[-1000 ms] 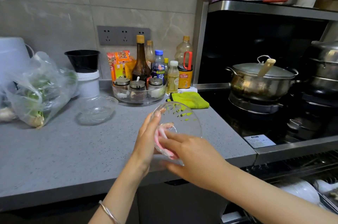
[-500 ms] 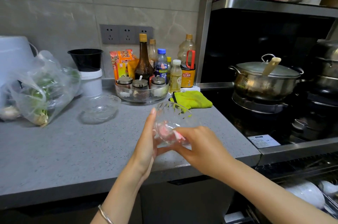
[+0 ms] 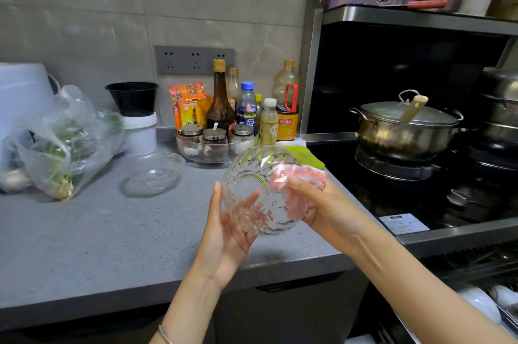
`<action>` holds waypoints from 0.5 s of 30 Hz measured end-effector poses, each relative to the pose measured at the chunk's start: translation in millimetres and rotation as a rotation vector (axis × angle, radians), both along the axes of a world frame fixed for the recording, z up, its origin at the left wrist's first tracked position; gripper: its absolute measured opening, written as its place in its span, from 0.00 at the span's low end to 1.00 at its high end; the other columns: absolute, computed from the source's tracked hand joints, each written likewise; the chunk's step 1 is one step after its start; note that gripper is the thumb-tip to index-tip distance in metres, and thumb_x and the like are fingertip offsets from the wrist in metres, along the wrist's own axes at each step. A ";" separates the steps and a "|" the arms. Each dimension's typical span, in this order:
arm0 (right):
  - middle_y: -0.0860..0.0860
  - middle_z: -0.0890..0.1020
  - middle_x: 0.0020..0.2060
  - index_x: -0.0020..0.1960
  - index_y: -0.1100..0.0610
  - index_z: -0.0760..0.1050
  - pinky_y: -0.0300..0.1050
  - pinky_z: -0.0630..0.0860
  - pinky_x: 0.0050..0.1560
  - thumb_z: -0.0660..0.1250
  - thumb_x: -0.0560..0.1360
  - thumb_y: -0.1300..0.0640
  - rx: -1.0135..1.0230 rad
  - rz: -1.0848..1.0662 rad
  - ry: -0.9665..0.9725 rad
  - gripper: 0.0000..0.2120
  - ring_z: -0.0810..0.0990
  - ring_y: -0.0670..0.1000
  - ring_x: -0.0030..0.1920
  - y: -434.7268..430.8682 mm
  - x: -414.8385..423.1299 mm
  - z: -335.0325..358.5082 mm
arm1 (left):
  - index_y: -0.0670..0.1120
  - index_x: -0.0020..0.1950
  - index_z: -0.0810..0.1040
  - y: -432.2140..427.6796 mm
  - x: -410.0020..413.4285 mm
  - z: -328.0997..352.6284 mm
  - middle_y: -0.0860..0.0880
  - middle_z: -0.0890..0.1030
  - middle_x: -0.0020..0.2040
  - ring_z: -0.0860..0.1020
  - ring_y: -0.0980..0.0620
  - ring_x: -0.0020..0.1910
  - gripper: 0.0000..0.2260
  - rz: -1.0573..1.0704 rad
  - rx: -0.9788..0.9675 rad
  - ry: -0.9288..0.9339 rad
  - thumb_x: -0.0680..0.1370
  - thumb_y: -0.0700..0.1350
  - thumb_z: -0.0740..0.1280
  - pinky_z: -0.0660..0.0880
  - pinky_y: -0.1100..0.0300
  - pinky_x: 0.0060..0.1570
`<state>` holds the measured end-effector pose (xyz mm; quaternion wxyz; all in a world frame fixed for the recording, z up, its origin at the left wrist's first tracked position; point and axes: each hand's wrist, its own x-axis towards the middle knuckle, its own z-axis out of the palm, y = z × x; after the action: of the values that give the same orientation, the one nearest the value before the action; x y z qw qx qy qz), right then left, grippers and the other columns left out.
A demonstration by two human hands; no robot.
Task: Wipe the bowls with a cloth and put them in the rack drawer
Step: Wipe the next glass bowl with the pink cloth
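Note:
A clear patterned glass bowl (image 3: 253, 175) is held up over the grey counter's front edge, turned on its side. My left hand (image 3: 227, 234) cups it from below with fingers curled round its base. My right hand (image 3: 322, 211) grips a pink-and-white cloth (image 3: 297, 175) and presses it against the bowl's right side. A second clear glass bowl (image 3: 153, 172) sits upright on the counter to the left. The open rack drawer (image 3: 485, 307) shows at the bottom right with white dishes in it.
A round tray of condiment jars and bottles (image 3: 215, 147) stands behind the bowl, with a green cloth (image 3: 307, 155) beside it. A plastic bag of greens (image 3: 64, 144) lies at the left. A lidded steel pot (image 3: 403, 130) sits on the stove at the right.
The bowl has been turned so its base faces me more, and the cloth has moved from inside the bowl to its outer right side. Both hands rose slightly.

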<state>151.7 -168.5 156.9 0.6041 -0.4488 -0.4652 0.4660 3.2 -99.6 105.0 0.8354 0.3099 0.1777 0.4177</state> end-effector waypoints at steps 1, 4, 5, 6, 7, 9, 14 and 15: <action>0.57 0.83 0.48 0.46 0.52 0.82 0.43 0.79 0.46 0.76 0.64 0.47 -0.020 -0.013 -0.007 0.13 0.81 0.53 0.47 -0.3 0.0 0.6 | 0.43 0.66 0.77 0.2 0.3 -1.1 0.42 0.80 0.62 0.83 0.49 0.50 0.31 0.015 -0.012 -0.013 0.71 0.63 0.65 0.82 0.57 0.41; 0.54 0.84 0.45 0.51 0.58 0.81 0.41 0.77 0.43 0.77 0.66 0.48 -0.077 0.001 -0.079 0.19 0.82 0.50 0.43 -0.4 3.0 -0.3 | 0.45 0.62 0.79 4.6 -1.0 -3.2 0.44 0.82 0.57 0.81 0.49 0.50 0.38 0.012 -0.044 -0.140 0.56 0.58 0.82 0.82 0.51 0.47; 0.54 0.84 0.43 0.54 0.61 0.79 0.43 0.76 0.44 0.78 0.65 0.47 -0.113 0.014 -0.087 0.24 0.82 0.49 0.41 -1.5 2.6 0.1 | 0.45 0.57 0.81 5.9 -2.2 -2.7 0.46 0.84 0.51 0.83 0.51 0.45 0.36 0.024 -0.039 -0.183 0.52 0.56 0.84 0.81 0.52 0.49; 0.52 0.83 0.39 0.55 0.62 0.77 0.44 0.75 0.44 0.77 0.65 0.47 -0.142 0.027 -0.074 0.26 0.81 0.47 0.38 -1.2 4.9 -2.3 | 0.46 0.51 0.84 6.2 -3.6 -0.8 0.48 0.85 0.45 0.84 0.54 0.40 0.31 0.044 -0.027 -0.211 0.52 0.53 0.84 0.80 0.55 0.47; 0.49 0.83 0.34 0.55 0.61 0.76 0.43 0.74 0.44 0.75 0.66 0.48 -0.169 0.043 -0.034 0.24 0.81 0.45 0.34 -3.0 4.3 -2.0 | 0.46 0.45 0.85 4.6 -4.5 3.8 0.50 0.85 0.41 0.83 0.56 0.35 0.22 0.064 -0.016 -0.222 0.55 0.52 0.82 0.81 0.60 0.41; 0.47 0.82 0.30 0.54 0.57 0.75 0.43 0.74 0.45 0.69 0.68 0.49 -0.212 0.071 0.064 0.17 0.81 0.43 0.31 -3.5 6.4 -5.3 | 0.47 0.35 0.86 1.3 -4.2 11.9 0.51 0.84 0.36 0.81 0.59 0.30 0.10 0.108 0.008 -0.181 0.64 0.53 0.73 0.79 0.68 0.29; 0.51 0.83 0.35 0.63 0.54 0.75 0.43 0.78 0.45 0.66 0.72 0.48 -0.120 -0.021 0.107 0.21 0.82 0.47 0.38 3.7 15.3 -15.8 | 0.47 0.37 0.86 0.3 -1.6 19.1 0.50 0.84 0.36 0.81 0.59 0.29 0.14 0.200 0.016 -0.059 0.76 0.52 0.65 0.77 0.68 0.28; 0.51 0.84 0.43 0.65 0.50 0.75 0.43 0.78 0.49 0.67 0.73 0.48 -0.050 -0.085 0.064 0.21 0.83 0.48 0.45 4.5 15.8 -15.0 | 0.46 0.41 0.85 -0.6 -1.2 21.3 0.49 0.84 0.35 0.80 0.59 0.28 0.13 0.217 0.004 -0.042 0.76 0.52 0.65 0.77 0.69 0.27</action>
<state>167.5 -164.0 141.9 0.6267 -0.4679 -0.4143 0.4655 2.0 -100.2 126.3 0.7883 0.2816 0.1917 0.5123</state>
